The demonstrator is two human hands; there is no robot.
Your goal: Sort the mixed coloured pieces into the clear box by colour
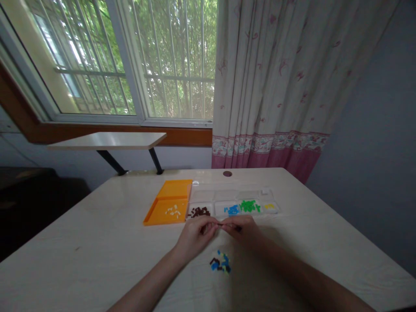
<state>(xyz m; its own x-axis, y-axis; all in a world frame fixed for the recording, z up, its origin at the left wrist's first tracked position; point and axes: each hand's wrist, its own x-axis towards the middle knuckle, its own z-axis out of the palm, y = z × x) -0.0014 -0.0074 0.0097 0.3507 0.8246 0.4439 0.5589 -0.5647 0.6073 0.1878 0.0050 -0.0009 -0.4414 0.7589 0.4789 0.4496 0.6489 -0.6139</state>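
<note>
My left hand (196, 234) and my right hand (242, 229) meet at the middle of the table, fingers pinched together. Between them is a thin dark stick-like thing (227, 225), too small to name. Just nearer me lies a small pile of mixed beads (221, 262) in blue, black, yellow and green. Behind my hands stands a clear compartment box (234, 201) with brown beads (199, 212), blue beads (232, 210), green beads (248, 205) and yellow beads (269, 206) in separate cells.
An orange tray (169, 203) with several pale beads sits left of the clear box. The pale table (97, 251) has a round hole (227, 173) near its far edge. A shelf, window and curtain lie beyond; a dark object stands at left.
</note>
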